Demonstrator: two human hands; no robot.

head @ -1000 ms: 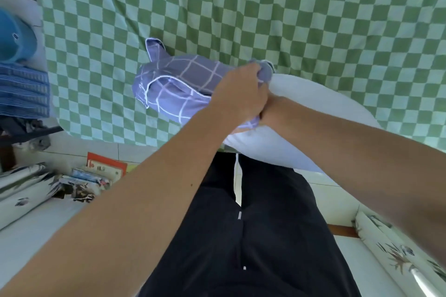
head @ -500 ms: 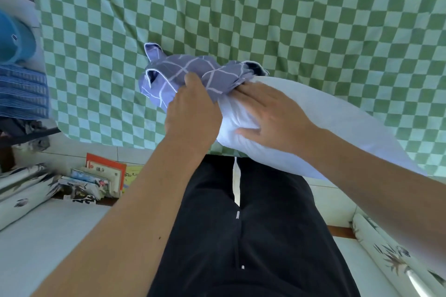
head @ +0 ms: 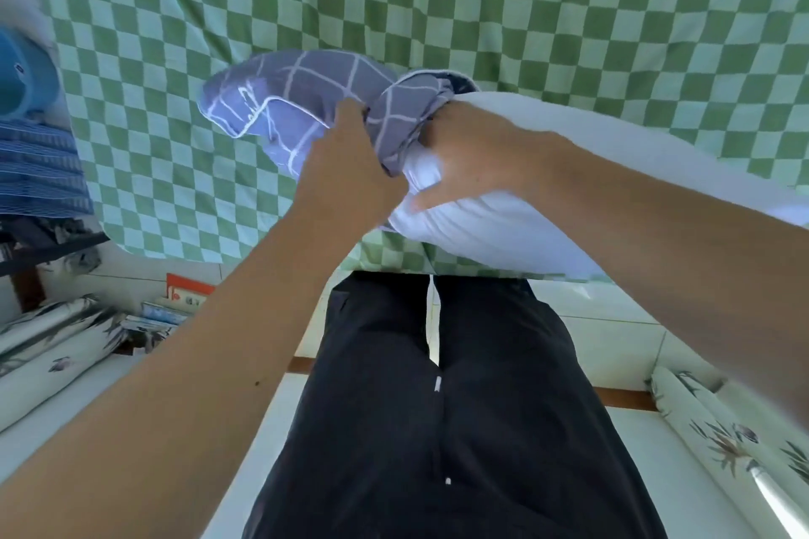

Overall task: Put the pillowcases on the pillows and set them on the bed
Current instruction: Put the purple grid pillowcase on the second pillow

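Observation:
A white pillow (head: 547,206) lies across the near edge of the bed (head: 481,4), which is covered in a green checked sheet. A grey-blue pillowcase (head: 306,96) with a white grid is bunched over the pillow's left end. My left hand (head: 350,175) grips the bunched pillowcase fabric from below and in front. My right hand (head: 477,158) clutches the pillow's left end, its fingertips tucked under the pillowcase opening. Most of the pillow is bare.
A blue cap (head: 24,74) and folded blue striped cloth (head: 39,171) sit at the left. Books (head: 184,298) and rolled patterned paper (head: 52,341) lie on the floor at lower left, another roll (head: 726,446) at lower right. My dark trousers fill the bottom centre.
The pillowcase has been drawn further over the pillow's left end. My right hand went from lying flat on the pillow to clutching its end inside the opening; my left hand shifted right along the fabric.

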